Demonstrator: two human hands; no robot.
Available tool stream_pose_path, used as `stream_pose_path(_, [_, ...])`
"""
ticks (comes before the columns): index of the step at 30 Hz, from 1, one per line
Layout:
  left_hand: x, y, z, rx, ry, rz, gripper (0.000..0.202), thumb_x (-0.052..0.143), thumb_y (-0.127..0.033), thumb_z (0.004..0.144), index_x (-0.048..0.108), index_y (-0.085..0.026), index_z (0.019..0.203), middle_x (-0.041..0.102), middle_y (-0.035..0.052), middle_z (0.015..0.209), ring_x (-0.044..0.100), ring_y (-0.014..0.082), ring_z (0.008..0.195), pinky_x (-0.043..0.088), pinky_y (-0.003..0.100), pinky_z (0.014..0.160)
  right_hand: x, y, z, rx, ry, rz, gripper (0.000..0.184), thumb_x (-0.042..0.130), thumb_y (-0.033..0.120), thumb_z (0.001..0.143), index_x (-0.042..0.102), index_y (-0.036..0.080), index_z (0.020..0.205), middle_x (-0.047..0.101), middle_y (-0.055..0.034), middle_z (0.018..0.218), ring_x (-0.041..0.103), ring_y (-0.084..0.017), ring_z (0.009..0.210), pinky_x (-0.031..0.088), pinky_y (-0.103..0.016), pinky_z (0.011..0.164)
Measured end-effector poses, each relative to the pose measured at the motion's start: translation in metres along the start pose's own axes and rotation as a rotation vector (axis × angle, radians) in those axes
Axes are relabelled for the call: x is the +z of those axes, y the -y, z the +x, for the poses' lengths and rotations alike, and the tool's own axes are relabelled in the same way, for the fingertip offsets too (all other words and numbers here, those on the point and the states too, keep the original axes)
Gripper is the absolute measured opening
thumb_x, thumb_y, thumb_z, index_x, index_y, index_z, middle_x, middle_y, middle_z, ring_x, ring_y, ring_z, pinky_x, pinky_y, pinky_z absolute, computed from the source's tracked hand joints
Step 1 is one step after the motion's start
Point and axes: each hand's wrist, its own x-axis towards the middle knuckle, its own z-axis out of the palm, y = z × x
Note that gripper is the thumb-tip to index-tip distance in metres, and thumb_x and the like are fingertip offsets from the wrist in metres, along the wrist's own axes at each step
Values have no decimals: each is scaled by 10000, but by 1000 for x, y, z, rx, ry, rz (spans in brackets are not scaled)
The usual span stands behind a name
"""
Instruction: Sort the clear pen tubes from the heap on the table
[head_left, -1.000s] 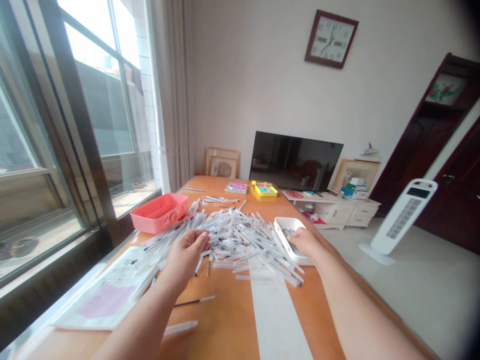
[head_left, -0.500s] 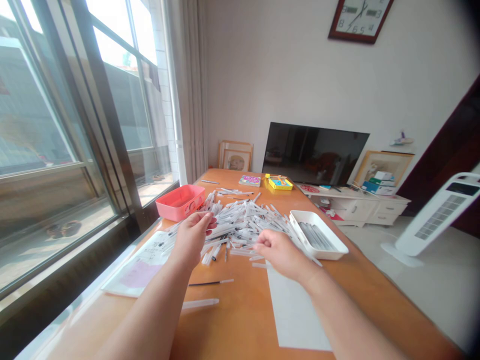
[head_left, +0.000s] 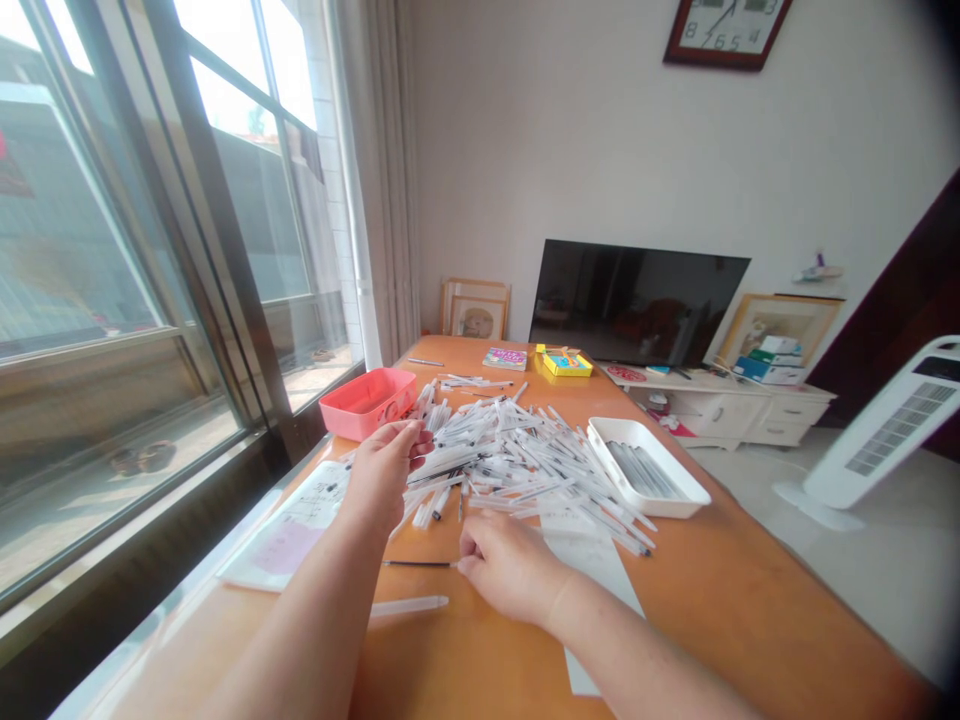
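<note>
My right hand (head_left: pixel 506 565) is low over the table, its fingers closed at the right end of a thin black pen refill (head_left: pixel 420 564) lying on the wood. My left hand (head_left: pixel 386 465) is raised at the near left of a heap of clear pen parts (head_left: pixel 502 450). Its thumb and fingers are pinched together, and whatever they hold cannot be made out. Between my forearms lies a translucent pen barrel (head_left: pixel 411 605), nearer to me than the refill.
A pink basket (head_left: pixel 367 408) stands left of the heap, a white tray (head_left: pixel 679 505) of grey sticks right of it. White paper (head_left: pixel 592 610) lies under my right arm, an open notebook (head_left: pixel 292 535) by my left. Farther back are a booklet (head_left: pixel 505 358) and a yellow box (head_left: pixel 564 362).
My right hand has moved left and toward me, from the heap's edge to the end of the refill. My left hand stays pinched in nearly the same place. The view has shifted slightly.
</note>
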Motion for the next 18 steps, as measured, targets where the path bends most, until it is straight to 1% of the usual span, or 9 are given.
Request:
stream_pose_path(3, [1,1,0,-8,9,10,392,777,-465,722,695,-144,932,738,104,918,678,177,790,466,269,693,-2,1,-1,-1,41,-30,57,614,268,834,625,213,823,675,-31,917,610,-184,799,357,-281,663])
stream_pose_path(5, [2,2,0,-15,14,19,397,776,-466,725,697,-144,944,738,103,922,679,177,798,466,271,703,-5,3,-3,-26,63,-84,88,586,286,859,628,209,849,683,-52,931,620,-206,808,356,-298,664])
stream_pose_path(8, [2,3,0,-19,13,30,417,780,-474,718,698,-143,958,737,106,927,682,184,809,469,278,715,-10,3,-7,-58,90,-148,103,549,274,884,621,201,893,687,-82,965,632,-235,841,361,-320,680])
stream_pose_path(10, [1,3,1,-17,8,35,424,779,-486,717,698,-146,958,739,109,939,683,185,812,469,280,717,-13,-1,-11,-53,89,-159,97,537,256,890,607,194,915,685,-97,981,633,-244,861,364,-326,690])
stream_pose_path(13, [-1,4,3,-9,-2,60,429,770,-508,723,697,-157,957,744,109,956,679,180,808,463,274,709,-20,-12,-17,-12,43,-119,65,525,240,900,571,196,911,679,-93,952,621,-229,847,361,-319,687])
stream_pose_path(15, [-2,4,3,5,-10,98,432,760,-526,727,697,-162,952,745,107,955,673,176,796,457,269,694,-25,-21,-22,19,8,-42,52,509,234,910,540,205,880,668,-68,895,606,-207,808,359,-305,671])
stream_pose_path(18, [-1,3,2,31,-10,193,436,736,-551,738,696,-167,940,743,96,924,659,172,771,451,266,670,-35,-34,-24,34,-77,109,86,470,233,928,503,217,850,636,-28,824,582,-182,763,364,-289,658])
